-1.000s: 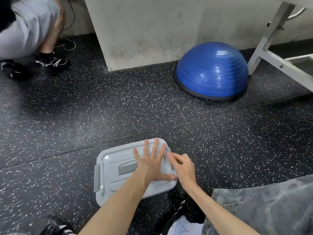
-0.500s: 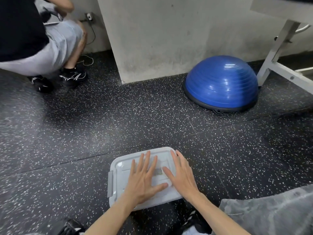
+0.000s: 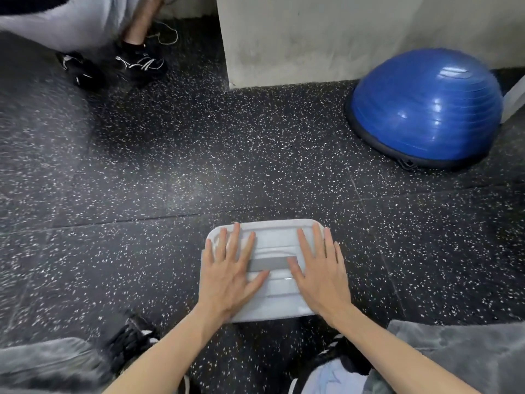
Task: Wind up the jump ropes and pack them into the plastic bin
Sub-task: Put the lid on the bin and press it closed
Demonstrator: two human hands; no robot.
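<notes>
At the lower centre of the frame, on the dark speckled floor (image 3: 176,155), sits the plastic bin (image 3: 272,311) with its pale grey lid (image 3: 274,237) on. Both hands lie flat on that lid: the left hand (image 3: 230,275) over its left half, the right hand (image 3: 319,275) over its right half, with the darker grey handle strip (image 3: 268,263) showing between them. The fingers (image 3: 234,237) of each hand are straight and spread apart, pressing down and clamped on nothing. No jump ropes can be seen; presumably they are inside the closed bin, though the lid hides the contents.

By the look of it, the step in hand is seating the lid, which would put the task near its end. The risk is uneven pressure: with the palms near the front edge, the far rim could stay unseated, or the light bin could skid on the floor. A loop of rope caught under the rim would also keep the lid from closing, and the side latches are too blurred or covered to judge.

At the upper right a blue balance dome (image 3: 426,106) rests on the floor beside a concrete wall (image 3: 312,35). At the upper left another person's black shoes (image 3: 136,64) stand well apart from the bin.
</notes>
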